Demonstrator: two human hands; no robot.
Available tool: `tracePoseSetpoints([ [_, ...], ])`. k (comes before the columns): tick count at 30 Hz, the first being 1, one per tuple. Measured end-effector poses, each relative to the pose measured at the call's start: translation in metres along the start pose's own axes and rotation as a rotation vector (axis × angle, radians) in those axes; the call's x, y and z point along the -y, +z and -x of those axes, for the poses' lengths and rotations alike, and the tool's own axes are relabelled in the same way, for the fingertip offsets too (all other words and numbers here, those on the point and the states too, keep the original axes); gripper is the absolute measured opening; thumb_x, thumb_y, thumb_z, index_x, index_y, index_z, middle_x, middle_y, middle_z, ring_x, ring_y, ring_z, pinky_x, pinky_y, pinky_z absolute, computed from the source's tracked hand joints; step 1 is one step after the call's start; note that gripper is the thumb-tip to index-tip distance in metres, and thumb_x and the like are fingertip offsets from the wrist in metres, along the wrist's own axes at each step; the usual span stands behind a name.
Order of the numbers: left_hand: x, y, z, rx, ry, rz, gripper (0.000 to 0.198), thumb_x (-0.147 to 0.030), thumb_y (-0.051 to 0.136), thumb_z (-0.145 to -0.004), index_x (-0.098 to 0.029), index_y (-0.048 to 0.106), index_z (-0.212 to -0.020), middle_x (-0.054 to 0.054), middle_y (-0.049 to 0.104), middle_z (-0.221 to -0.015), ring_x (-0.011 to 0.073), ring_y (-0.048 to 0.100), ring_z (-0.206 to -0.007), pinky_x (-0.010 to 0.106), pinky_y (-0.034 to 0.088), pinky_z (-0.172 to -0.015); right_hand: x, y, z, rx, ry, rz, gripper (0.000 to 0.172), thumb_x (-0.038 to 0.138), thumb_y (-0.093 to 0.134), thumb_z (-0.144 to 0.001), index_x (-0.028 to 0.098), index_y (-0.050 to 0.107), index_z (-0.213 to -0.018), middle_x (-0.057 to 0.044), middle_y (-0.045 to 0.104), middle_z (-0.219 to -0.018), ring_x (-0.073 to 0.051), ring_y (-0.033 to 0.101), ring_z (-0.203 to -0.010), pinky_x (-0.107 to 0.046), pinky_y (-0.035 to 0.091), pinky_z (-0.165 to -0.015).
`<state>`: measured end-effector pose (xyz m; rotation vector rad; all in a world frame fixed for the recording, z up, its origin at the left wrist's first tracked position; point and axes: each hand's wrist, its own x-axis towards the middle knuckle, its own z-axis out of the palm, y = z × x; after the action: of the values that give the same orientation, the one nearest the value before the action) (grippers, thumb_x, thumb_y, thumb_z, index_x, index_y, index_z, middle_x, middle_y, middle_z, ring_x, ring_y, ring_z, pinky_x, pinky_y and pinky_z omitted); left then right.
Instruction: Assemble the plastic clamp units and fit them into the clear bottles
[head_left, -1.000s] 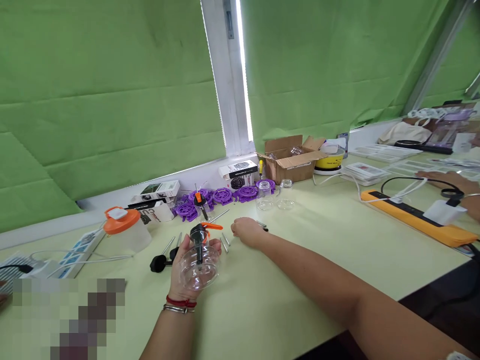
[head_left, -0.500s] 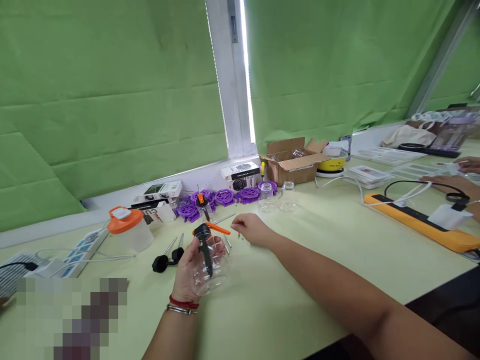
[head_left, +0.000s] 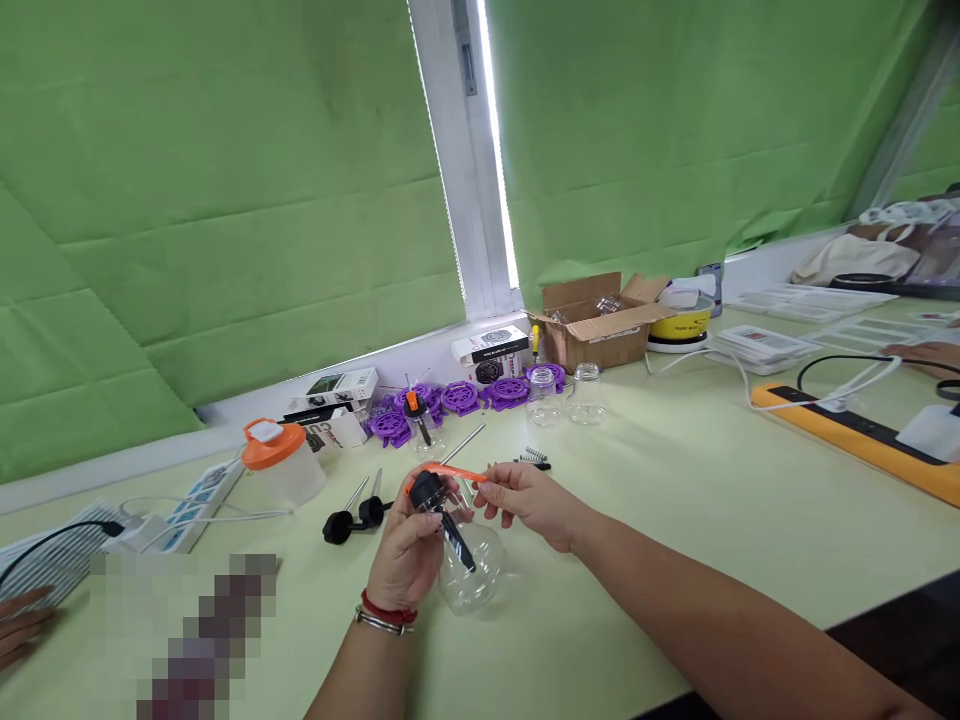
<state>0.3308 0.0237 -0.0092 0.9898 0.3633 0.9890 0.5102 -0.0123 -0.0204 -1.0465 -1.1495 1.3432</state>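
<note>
A clear round bottle (head_left: 480,585) with a black pump-like head (head_left: 427,490) tilts above the table, its neck gripped in my left hand (head_left: 405,560). From the head, an orange lever (head_left: 454,472) reaches to the right. Its far end is pinched between the thumb and fingers of my right hand (head_left: 529,502). A black handle-like strip (head_left: 459,545) runs down along the bottle. Just behind my right hand lie a small metal spring (head_left: 534,455) and a black piece. Left of the bottle are black caps (head_left: 338,527), and behind it a thin metal rod (head_left: 463,443).
Along the window stand purple plastic discs (head_left: 460,398), two clear jars (head_left: 587,398), a similar bottle with an orange-black top (head_left: 414,403) and an open cardboard box (head_left: 600,335). An orange-lidded container (head_left: 281,465) and power strips (head_left: 855,425) flank them. Other people's hands show at both edges.
My right hand has come back from the tabletop and taken the orange lever's end. The bottle has tilted further to the right in my left hand. The spring and black piece now show.
</note>
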Motion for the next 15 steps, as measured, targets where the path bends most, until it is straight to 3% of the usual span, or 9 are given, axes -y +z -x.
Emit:
tracePoseSetpoints([
  [4, 0.003, 0.001, -0.001, -0.065, 0.070, -0.050, 0.041, -0.011, 0.070, -0.069, -0.022, 0.057, -0.106, 0.005, 0.061, -0.103, 0.0176, 0.057, -0.093, 0.032, 0.045, -0.083, 0.003, -0.006, 0.006, 0.118, 0.091, -0.084, 0.045, 0.051, 0.071, -0.070, 0.017, 0.060, -0.098, -0.005, 0.063, -0.089, -0.014, 0.058, -0.077, -0.024, 0.045, -0.061],
  [7, 0.006, -0.001, -0.004, -0.094, 0.118, -0.104, 0.044, -0.015, 0.073, -0.067, -0.024, 0.056, -0.107, 0.005, 0.060, -0.105, 0.0181, 0.057, -0.096, 0.030, 0.045, -0.082, 0.007, -0.007, 0.011, 0.183, 0.193, -0.230, 0.059, 0.054, 0.069, -0.069, 0.023, 0.047, -0.114, -0.004, 0.060, -0.094, -0.017, 0.061, -0.076, -0.030, 0.049, -0.059],
  [12, 0.001, -0.003, -0.006, -0.178, 0.118, -0.364, 0.022, -0.038, 0.063, -0.078, -0.018, 0.060, -0.089, 0.005, 0.062, -0.095, 0.0151, 0.059, -0.083, 0.025, 0.047, -0.072, 0.008, -0.008, 0.009, 0.027, 0.132, -0.125, 0.057, 0.048, 0.076, -0.064, 0.021, 0.048, -0.105, -0.001, 0.055, -0.091, -0.013, 0.056, -0.071, -0.023, 0.042, -0.053],
  [15, 0.000, -0.002, -0.005, -0.263, 0.082, -0.694, 0.034, -0.048, 0.051, -0.084, -0.017, 0.058, -0.074, 0.001, 0.059, -0.068, 0.0100, 0.053, -0.057, 0.020, 0.042, -0.052, 0.006, -0.007, 0.008, -0.069, 0.047, -0.001, 0.050, 0.051, 0.073, -0.065, 0.021, 0.051, -0.099, 0.000, 0.053, -0.084, -0.012, 0.052, -0.071, -0.021, 0.038, -0.051],
])
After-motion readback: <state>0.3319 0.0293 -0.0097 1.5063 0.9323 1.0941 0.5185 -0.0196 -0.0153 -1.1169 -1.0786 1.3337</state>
